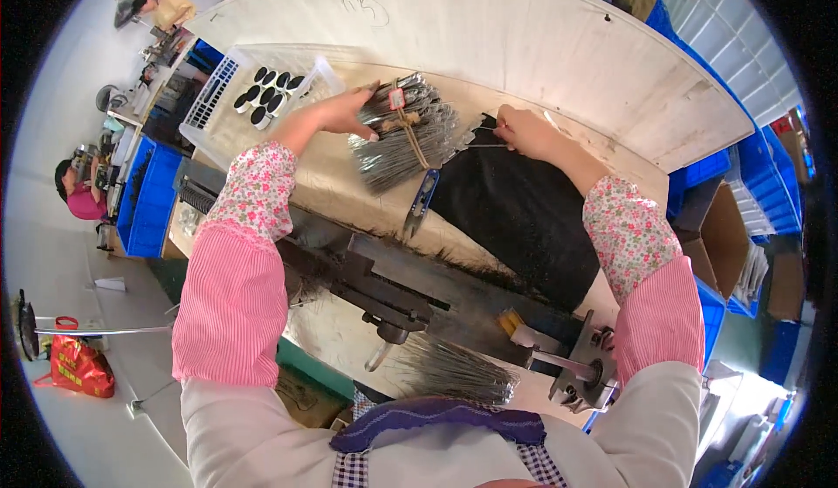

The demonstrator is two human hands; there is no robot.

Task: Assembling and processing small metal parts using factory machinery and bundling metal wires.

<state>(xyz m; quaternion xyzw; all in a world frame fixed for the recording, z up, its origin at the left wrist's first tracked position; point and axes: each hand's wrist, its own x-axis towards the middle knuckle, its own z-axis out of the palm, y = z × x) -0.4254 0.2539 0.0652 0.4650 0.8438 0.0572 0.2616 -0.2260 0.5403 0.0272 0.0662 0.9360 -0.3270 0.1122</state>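
Note:
My left hand [342,114] rests on a thick bundle of thin grey metal rods [403,134] tied with tan string and tagged with a small red label, lying on the tan work table [332,174]. My right hand [522,130] pinches a few thin rods [478,145] at the right side of the bundle, over a black cloth [524,213]. A blue-handled snip tool [422,200] lies just in front of the bundle. A second fanned bunch of rods [454,373] lies close to my body.
A white plastic basket [229,95] with several black oval pieces stands left of the bundle. A dark metal press machine [410,292] runs across the table's near edge. Blue crates [147,200] sit at left and right. Another person [78,195] sits far left.

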